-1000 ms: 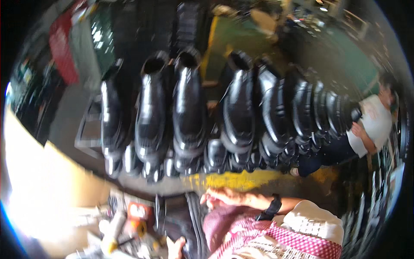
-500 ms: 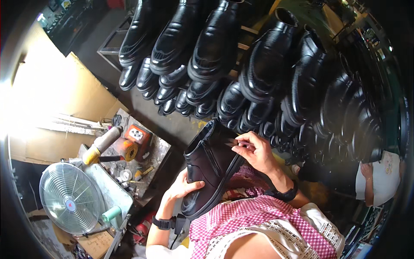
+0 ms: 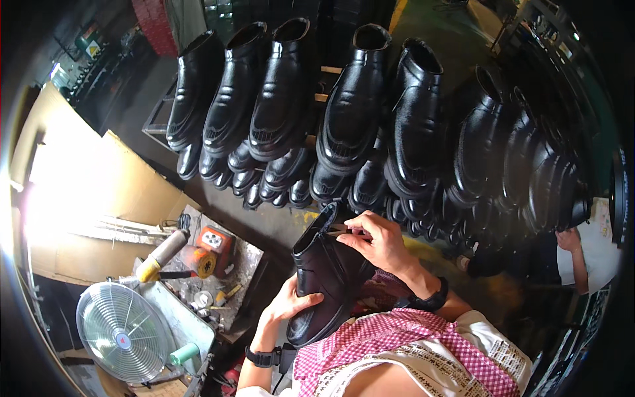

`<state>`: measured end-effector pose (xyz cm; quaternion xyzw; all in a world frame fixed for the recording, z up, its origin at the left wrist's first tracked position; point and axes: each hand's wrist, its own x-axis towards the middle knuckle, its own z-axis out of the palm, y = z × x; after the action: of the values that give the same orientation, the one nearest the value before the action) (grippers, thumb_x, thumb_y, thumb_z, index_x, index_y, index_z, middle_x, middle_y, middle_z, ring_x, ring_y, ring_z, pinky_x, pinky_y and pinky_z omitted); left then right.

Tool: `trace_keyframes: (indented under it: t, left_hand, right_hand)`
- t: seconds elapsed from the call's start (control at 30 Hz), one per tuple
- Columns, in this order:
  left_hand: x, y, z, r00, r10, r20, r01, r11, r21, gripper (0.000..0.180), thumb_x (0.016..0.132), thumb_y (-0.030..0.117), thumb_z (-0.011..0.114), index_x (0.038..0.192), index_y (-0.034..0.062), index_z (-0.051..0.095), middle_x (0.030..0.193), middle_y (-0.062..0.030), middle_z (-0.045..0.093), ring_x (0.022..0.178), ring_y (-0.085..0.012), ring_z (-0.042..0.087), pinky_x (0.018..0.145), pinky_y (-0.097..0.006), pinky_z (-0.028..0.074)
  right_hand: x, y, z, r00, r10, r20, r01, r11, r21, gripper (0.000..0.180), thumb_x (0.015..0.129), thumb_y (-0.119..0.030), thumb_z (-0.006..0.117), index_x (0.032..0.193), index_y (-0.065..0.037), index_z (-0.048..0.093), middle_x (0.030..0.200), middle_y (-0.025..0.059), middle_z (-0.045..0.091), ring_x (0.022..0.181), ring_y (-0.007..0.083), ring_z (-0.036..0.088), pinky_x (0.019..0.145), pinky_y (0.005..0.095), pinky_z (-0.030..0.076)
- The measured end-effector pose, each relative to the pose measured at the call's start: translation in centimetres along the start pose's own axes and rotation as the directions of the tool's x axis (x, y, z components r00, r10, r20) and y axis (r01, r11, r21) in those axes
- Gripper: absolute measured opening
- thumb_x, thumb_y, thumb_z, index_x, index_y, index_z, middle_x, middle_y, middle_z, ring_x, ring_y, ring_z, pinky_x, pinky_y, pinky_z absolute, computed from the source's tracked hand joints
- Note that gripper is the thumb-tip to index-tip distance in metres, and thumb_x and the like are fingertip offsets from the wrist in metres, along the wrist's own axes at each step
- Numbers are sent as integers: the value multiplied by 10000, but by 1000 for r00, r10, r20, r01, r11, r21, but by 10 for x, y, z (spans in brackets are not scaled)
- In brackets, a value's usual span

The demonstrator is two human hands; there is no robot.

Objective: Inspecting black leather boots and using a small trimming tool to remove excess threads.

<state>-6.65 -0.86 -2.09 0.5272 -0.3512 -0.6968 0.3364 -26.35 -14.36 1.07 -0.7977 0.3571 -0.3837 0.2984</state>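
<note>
Between both hands, tilted across the lap: a black ankle boot (image 3: 325, 278), toe down toward the lower left, opening up toward the upper right. Under its forepart, the left hand (image 3: 288, 306), palm cupped against the side and sole, thumb laid across the vamp, gripping the boot; a dark watch (image 3: 263, 357) on that wrist. At the boot's collar, the right hand (image 3: 378, 239), fingers pinched closed on the top edge together with a thin light-coloured strip or tool, too small to identify; a black band (image 3: 431, 302) on that wrist. Below both hands, a red-and-white checked cloth (image 3: 410, 341) over the lap. Above and beyond the hands, rows of finished black boots (image 3: 357, 106) hung on a rack, toes downward, stacked in tiers and curving off to the right. Left of the left hand, a cluttered small bench (image 3: 231, 261) with an orange tool (image 3: 213, 241), a grey cylinder with a yellow end (image 3: 162, 255), and small odds too blurred to name. Further down to the left, a round fan (image 3: 122, 331) with a wire guard. Far right of the right hand, past the rack, another person's arm (image 3: 575, 255) in a white sleeve.
</note>
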Motion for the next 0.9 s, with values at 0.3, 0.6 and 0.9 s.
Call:
trace_keyframes:
  t: [0.3, 0.6, 0.9]
  left_hand:
    - [15, 13, 6, 999, 8, 33, -9, 999, 37, 635, 661, 208, 747, 1180, -12, 455, 1081, -76, 567, 990, -169, 525, 898, -316, 411]
    - [56, 33, -21, 998, 22, -54, -13, 988, 156, 740, 588, 167, 741, 1210, -12, 385, 1037, -93, 559, 954, -221, 523, 864, -347, 413]
    - [66, 35, -35, 999, 41, -18, -35, 963, 268, 727, 584, 164, 740, 1200, -9, 396, 1031, -92, 560, 947, -220, 523, 855, -347, 414]
  right_hand:
    - [-2, 2, -13, 991, -51, -128, 41, 996, -78, 172, 733, -210, 706, 746, -76, 599, 679, 42, 581, 579, 198, 593, 506, 304, 464]
    - [-7, -9, -52, 969, 101, -226, -31, 955, 294, 195, 766, -117, 692, 893, -3, 597, 771, 46, 619, 610, 45, 556, 499, 190, 426]
    - [61, -53, -203, 801, 165, -576, 247, 785, 568, 224, 930, -256, 451, 884, -47, 521, 696, -24, 430, 519, 18, 375, 395, 169, 300]
